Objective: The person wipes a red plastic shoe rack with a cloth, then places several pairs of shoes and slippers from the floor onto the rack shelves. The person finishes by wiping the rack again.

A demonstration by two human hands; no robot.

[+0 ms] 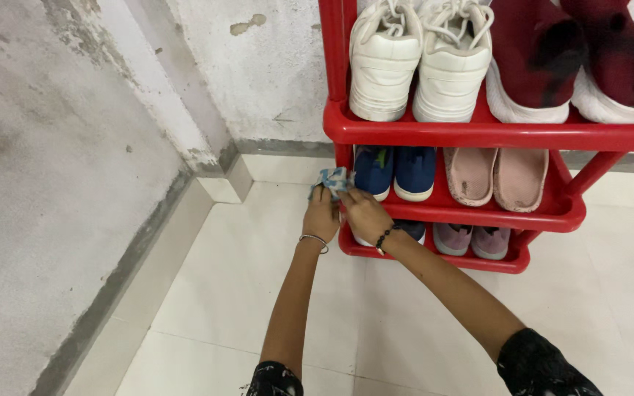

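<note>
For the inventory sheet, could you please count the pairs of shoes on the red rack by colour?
White pairs: 1
Dark red pairs: 1
Blue pairs: 1
Pink pairs: 1
Lilac pairs: 1
Partly hidden behind the hands: 1
Total: 6 pairs

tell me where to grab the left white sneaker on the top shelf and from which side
Grip the white sneaker at its heel, from the front of the red rack. The heel faces outward and slightly overhangs the shelf edge, while the toe and laces point toward the wall. Its neighbour sits close on the right, so pinching the sides looks awkward.
</note>
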